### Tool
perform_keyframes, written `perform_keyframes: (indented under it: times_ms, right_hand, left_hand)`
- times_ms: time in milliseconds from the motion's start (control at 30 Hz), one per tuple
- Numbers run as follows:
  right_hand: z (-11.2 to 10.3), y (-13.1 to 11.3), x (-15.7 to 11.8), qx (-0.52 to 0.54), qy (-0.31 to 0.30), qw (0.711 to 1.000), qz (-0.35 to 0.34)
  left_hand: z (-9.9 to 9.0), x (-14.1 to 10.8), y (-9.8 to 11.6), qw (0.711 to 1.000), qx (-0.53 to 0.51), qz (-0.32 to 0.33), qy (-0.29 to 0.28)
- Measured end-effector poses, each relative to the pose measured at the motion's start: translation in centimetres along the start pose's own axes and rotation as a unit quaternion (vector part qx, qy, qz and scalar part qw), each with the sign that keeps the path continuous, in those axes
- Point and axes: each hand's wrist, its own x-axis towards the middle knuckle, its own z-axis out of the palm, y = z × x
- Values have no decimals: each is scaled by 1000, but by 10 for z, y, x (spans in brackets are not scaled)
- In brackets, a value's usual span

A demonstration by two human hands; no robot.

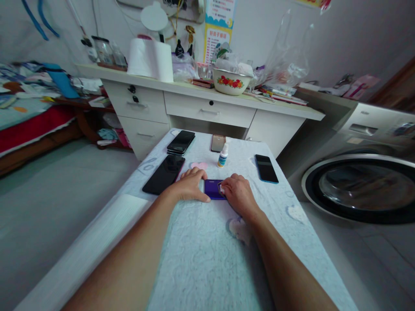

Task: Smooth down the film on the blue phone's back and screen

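A purple phone (pixel 213 189) lies across the cloth-covered table in front of me. My left hand (pixel 191 185) holds it at the left end, with the thumb at the near corner and the index finger at the far one. Over the right end of the phone is my right hand (pixel 238 192), fingers bent down and pinching a small white piece (pixel 222 188) against the surface; it looks like a wipe or pad, mostly hidden. Just beyond the phone stands a small white spray bottle (pixel 223 155) with a blue and yellow label.
Left of my hands lie a large black phone (pixel 164 174) and a stack of phones (pixel 181 142). Another phone (pixel 218 143) is behind the bottle, and a blue-edged phone (pixel 266 168) lies at the right. A white desk (pixel 210 113) borders the far end; a washing machine (pixel 359 129) stands right.
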Motion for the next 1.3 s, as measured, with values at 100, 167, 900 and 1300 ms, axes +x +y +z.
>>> perform_keyframes:
  times_ms: [100, 167, 900, 1300]
  right_hand:
    - [4, 1, 2, 0, 24, 1000, 20]
    - [7, 1, 3, -4, 35, 999, 34]
    - [6, -14, 3, -5, 4, 999, -32]
    - [7, -14, 6, -18, 5, 1000, -20]
  left_hand:
    - [-1, 0, 2, 1000, 3, -4, -3]
    - [-2, -1, 3, 1000, 3, -6, -7]
    - [-1, -1, 2, 1000, -2, -11, -6]
    - [1, 1, 0, 1000, 0, -6, -2]
